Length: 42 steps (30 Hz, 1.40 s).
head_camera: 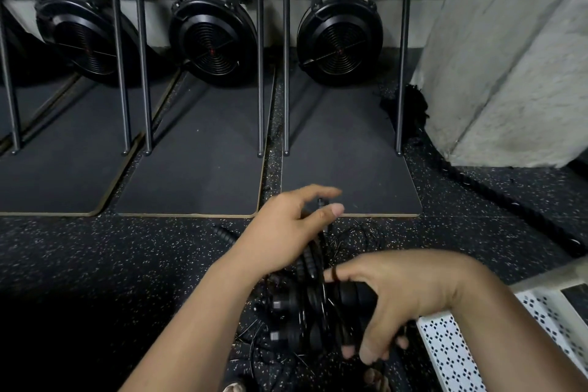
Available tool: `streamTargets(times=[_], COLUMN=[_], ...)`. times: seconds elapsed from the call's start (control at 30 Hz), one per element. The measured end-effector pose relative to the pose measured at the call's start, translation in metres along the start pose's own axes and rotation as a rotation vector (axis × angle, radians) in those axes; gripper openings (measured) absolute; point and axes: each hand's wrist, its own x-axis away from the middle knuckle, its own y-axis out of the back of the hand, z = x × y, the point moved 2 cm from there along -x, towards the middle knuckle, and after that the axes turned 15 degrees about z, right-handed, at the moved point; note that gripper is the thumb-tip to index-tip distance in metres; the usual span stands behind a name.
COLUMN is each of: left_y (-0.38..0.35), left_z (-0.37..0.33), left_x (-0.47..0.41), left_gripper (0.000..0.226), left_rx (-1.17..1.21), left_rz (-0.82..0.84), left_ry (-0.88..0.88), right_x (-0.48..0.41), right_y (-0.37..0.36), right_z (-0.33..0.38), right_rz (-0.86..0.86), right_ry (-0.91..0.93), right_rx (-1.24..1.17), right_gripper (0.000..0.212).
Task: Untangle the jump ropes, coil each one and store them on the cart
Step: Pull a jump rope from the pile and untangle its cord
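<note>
Black jump ropes (305,305) (ribbed handles, thin tangled cords) are bunching between both hands above the speckled floor (127,248), beside the white perforated cart (445,356). Right hand (401,296) is curling its grip around one handle; left hand (286,235) is covering cords, its grip unreadable.

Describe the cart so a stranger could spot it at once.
From the concrete pillar on the right, drop to the bottom right corner. There, beside the right hand, stands the cart. Its white metal, punched with small diamond-shaped holes, sets it apart from the black ropes and dark floor.
</note>
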Motion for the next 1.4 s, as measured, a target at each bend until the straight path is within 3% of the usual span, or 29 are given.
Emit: streamTargets(times=[0.1, 0.2, 0.3, 0.43, 0.57, 0.73, 1.0, 1.2, 1.33, 1.4], left_y=[0.002, 0.002, 0.002, 0.002, -0.003, -0.002, -0.001, -0.001, 0.002, 0.000], left_z=[-0.004, -0.008, 0.000, 0.006, 0.007, 0.010, 0.014, 0.004, -0.002, 0.000], left_x=[-0.001, 0.002, 0.002, -0.003, -0.004, -0.002, -0.002, -0.004, -0.004, -0.004], left_gripper=[0.032, 0.036, 0.040, 0.025, 0.033, 0.044, 0.034, 0.022, 0.026, 0.023], left_rx=[0.201, 0.495, 0.234, 0.186, 0.023, -0.064, -0.057, 0.144, 0.428, 0.521], left_rz=[0.033, 0.014, -0.087, -0.115, -0.081, -0.052, -0.004, 0.057, 0.041, -0.020], left_ry=[-0.002, 0.057, 0.051, 0.046, 0.059, 0.063, 0.052, -0.040, -0.025, -0.002], right_x=[0.007, 0.009, 0.007, 0.002, -0.005, -0.011, -0.013, 0.004, 0.010, 0.011], right_y=[0.001, 0.007, 0.014, 0.032, 0.040, 0.035, 0.012, 0.001, 0.006, 0.010], right_z=[0.008, 0.011, 0.013, 0.005, -0.011, -0.021, -0.011, 0.004, 0.005, 0.006], right_rz=[0.027, -0.110, -0.363, -0.787, -0.946, -0.876, -0.353, -0.056, -0.090, -0.153], right_ry=[0.277, 0.561, 0.709, 0.668, 0.393, 0.114, -0.080, 0.151, 0.417, 0.582], right_rx=[-0.066, -0.182, -0.343, -0.509, -0.445, -0.248, -0.015, -0.095, -0.148, -0.217], right_gripper=[0.057, 0.053, 0.044, 0.054, 0.056, 0.047, 0.050, 0.051, 0.060, 0.053])
